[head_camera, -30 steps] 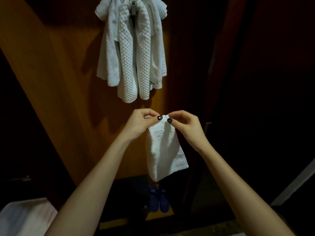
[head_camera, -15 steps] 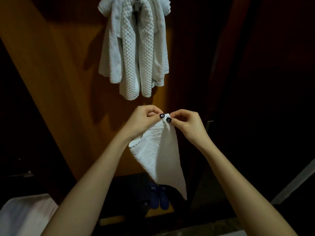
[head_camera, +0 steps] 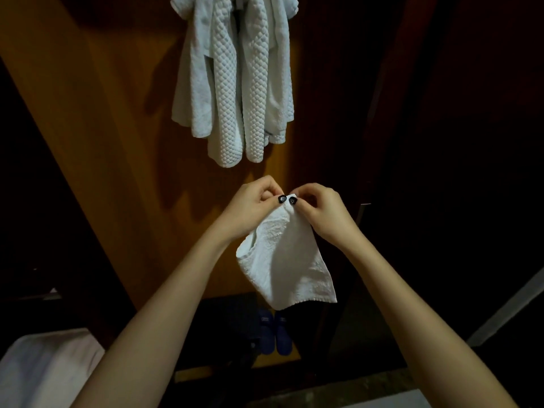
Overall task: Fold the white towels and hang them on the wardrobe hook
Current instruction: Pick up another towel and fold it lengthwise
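A small white towel (head_camera: 287, 262) hangs in the air in front of the wardrobe, folded over with its loose end pointing down. My left hand (head_camera: 250, 206) and my right hand (head_camera: 319, 212) pinch its top corner together, thumbs side by side. Above them several white waffle-textured towels (head_camera: 235, 81) hang in a bunch against the wooden wardrobe panel (head_camera: 117, 142). The hook itself is hidden behind that bunch at the top edge of the view.
A pair of blue slippers (head_camera: 275, 334) stands on the wardrobe floor below the towel. White fabric (head_camera: 44, 369) lies at the bottom left. Dark wardrobe doors fill the right side.
The held towel's shape has changed: its long pointed tip has drawn up and the lower edge now hangs squarer. Both hands stay pinched at the top corner, raised slightly.
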Action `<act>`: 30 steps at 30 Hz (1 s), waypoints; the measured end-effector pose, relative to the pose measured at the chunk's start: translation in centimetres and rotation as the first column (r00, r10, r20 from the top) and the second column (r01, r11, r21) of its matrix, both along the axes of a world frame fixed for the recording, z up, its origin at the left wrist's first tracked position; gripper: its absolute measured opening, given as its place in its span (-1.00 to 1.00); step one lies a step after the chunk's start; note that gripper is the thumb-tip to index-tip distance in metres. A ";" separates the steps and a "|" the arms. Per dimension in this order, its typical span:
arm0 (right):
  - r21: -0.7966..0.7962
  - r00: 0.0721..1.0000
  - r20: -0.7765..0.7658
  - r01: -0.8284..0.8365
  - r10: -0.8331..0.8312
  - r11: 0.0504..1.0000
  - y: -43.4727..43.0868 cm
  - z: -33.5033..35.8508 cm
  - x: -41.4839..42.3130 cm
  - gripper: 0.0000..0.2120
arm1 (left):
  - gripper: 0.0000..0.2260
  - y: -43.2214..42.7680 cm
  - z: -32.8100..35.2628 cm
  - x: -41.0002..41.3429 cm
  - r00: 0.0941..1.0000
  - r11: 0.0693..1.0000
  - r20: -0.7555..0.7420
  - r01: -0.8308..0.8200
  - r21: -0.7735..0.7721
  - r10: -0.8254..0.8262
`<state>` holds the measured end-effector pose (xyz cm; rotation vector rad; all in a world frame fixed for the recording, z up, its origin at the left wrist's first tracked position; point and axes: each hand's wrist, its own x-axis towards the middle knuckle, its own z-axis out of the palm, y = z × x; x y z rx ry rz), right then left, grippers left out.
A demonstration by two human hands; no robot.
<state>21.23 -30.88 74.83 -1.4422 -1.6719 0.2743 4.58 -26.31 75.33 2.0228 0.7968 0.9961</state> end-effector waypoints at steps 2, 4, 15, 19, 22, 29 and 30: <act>-0.008 0.996 0.088 0.005 -0.004 1.000 0.2 -0.1 0.0 -0.89 | -0.90 0.2 -0.3 -0.2 0.999 0.997 -0.010 0.030 -0.075 -0.031; 0.007 0.993 0.100 0.059 -0.059 0.998 0.5 -0.3 0.2 -0.89 | -0.76 0.6 -0.7 -0.6 0.993 0.983 -0.096 0.049 -0.175 -0.067; 0.057 0.983 0.185 -0.018 0.007 0.998 0.8 0.4 0.6 -0.89 | -0.72 1.5 -0.6 0.4 0.958 0.981 -0.284 0.010 0.192 0.046; 0.045 0.994 0.110 -0.010 0.005 0.999 0.1 0.0 1.5 -0.84 | -0.55 1.0 -0.3 -1.5 0.966 0.974 -0.233 0.156 0.165 -0.115; 0.013 1.000 -0.010 0.019 -0.019 1.000 0.1 -0.3 2.1 -0.94 | -0.73 0.9 0.3 -2.0 0.956 0.985 -0.263 0.155 0.073 -0.131; 0.027 0.988 -0.152 -0.013 0.017 1.000 0.4 -0.8 2.5 -0.93 | -0.64 0.5 1.5 -3.3 0.878 0.930 -0.344 0.246 -0.273 -0.333; 0.028 0.985 -0.171 -0.013 0.018 1.000 0.4 -0.8 2.5 -0.93 | -0.65 0.1 1.6 -3.2 0.868 0.907 -0.320 0.280 -0.315 -0.379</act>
